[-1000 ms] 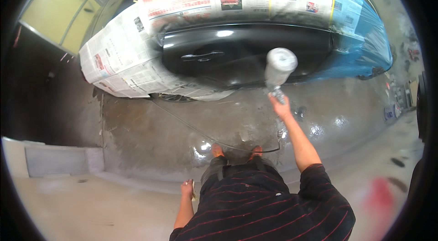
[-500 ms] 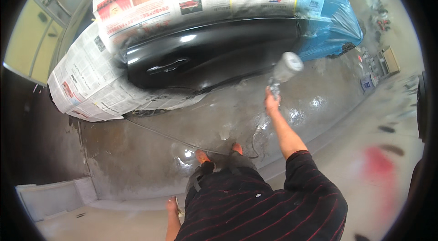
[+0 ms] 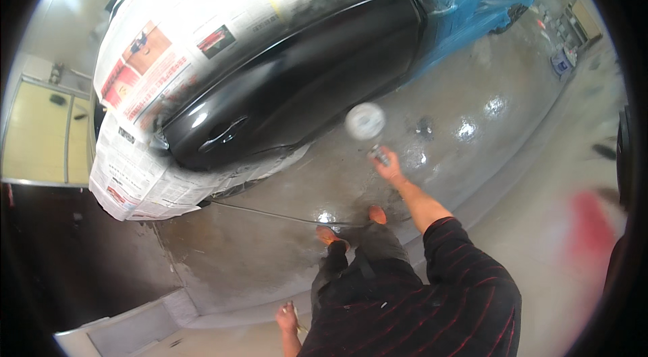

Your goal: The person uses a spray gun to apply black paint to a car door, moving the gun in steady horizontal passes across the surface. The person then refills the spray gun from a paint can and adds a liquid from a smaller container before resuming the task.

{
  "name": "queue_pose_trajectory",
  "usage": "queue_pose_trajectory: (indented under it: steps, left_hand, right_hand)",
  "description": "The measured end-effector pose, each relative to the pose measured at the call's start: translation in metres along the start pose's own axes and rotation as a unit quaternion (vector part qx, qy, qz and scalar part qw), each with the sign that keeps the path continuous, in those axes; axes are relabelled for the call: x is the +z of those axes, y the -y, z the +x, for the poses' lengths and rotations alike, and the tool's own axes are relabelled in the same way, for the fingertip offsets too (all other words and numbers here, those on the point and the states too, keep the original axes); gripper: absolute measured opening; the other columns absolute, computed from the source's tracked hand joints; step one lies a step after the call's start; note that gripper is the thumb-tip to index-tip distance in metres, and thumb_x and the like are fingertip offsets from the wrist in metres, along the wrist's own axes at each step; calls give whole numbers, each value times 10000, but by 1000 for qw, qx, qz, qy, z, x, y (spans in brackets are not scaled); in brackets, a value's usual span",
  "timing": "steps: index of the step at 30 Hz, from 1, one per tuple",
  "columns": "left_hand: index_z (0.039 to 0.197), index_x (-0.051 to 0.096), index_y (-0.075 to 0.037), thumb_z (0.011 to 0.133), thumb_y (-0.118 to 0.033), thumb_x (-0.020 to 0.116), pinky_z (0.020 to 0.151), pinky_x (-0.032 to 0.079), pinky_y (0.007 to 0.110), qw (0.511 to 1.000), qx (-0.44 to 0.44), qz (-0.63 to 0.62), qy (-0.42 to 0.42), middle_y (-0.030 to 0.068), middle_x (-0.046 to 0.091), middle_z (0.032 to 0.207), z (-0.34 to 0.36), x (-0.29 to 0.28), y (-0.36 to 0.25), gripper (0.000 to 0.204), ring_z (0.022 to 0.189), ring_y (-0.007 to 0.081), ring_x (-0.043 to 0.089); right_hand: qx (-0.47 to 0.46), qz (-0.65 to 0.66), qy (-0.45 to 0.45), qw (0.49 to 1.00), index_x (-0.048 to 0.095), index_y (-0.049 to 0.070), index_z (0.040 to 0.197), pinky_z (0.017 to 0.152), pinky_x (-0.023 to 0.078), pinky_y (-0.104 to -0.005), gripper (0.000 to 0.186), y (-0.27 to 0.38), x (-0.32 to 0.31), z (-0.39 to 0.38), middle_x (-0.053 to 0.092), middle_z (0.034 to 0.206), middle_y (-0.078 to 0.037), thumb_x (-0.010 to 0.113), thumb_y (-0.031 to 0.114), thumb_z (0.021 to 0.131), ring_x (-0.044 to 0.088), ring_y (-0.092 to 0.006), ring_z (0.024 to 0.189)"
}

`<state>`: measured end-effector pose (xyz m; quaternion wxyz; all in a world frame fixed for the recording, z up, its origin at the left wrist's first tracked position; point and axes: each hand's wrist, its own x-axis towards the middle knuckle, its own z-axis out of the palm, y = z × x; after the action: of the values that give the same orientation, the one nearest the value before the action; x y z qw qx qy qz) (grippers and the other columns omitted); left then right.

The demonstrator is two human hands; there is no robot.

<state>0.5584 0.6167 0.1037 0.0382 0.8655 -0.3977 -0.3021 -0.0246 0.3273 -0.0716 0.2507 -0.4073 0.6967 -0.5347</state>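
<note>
A spray gun with a white cup on top [image 3: 364, 122] is in my right hand [image 3: 387, 166], fingers closed round its metal body. It is held just out from the lower edge of a glossy black car door [image 3: 304, 66]. Newspaper [image 3: 142, 73] masks the car above and to the left of the door, and blue plastic film [image 3: 472, 6] covers the right end. My left hand [image 3: 287, 316] hangs low by my hip, closed on a thin pale item I cannot make out.
A dark hose [image 3: 270, 215] runs along the wet concrete floor [image 3: 459, 100] by my feet. Containers and a pale bucket [image 3: 562, 60] stand at the far right. Pale yellow panelled doors [image 3: 37, 131] are at the left, near a low white ledge [image 3: 121, 323].
The view has turned, so the car now slants up to the right. The spray gun has moved left and lower in the picture, and my feet have shifted.
</note>
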Motion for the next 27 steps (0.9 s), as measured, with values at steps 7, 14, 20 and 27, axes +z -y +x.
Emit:
queue_pose_trajectory:
  steps: [7, 14, 20, 27]
  left_hand:
    - [1092, 795, -6, 962, -329, 696, 928, 566, 446, 992, -97, 54, 59, 256, 774, 1074, -65, 14, 55, 362, 1003, 368, 754]
    - [1133, 761, -2, 988, -310, 667, 866, 563, 466, 999, -15, 33, 5, 274, 759, 1035, -61, 15, 53, 353, 980, 420, 742]
    - [1228, 732, -14, 940, -281, 754, 917, 552, 403, 996, 68, -52, -26, 209, 782, 1111, -24, 8, -64, 393, 1006, 258, 734]
    - [1395, 625, -31, 849, -246, 877, 1034, 508, 402, 951, 209, -224, 45, 139, 714, 1289, -5, -34, -154, 638, 1178, 261, 663]
  right_hand:
    - [78, -22, -207, 975, 728, 51, 1046, 801, 531, -335, 163, -83, -91, 86, 720, 912, -20, 775, 156, 930, 643, -142, 866]
    - [133, 28, -81, 987, 667, -36, 1261, 1019, 508, -410, 473, -53, -4, -3, 704, 1211, -169, 811, 257, 920, 661, -263, 1142]
    - [13, -18, 354, 935, 597, 66, 1401, 985, 554, -451, 570, 76, 60, -127, 708, 1267, -208, 775, 242, 889, 691, -390, 1161]
    - [-168, 117, 515, 832, 605, 74, 1322, 878, 566, -465, 512, 217, 113, -214, 699, 1137, -202, 769, 166, 846, 693, -437, 1034]
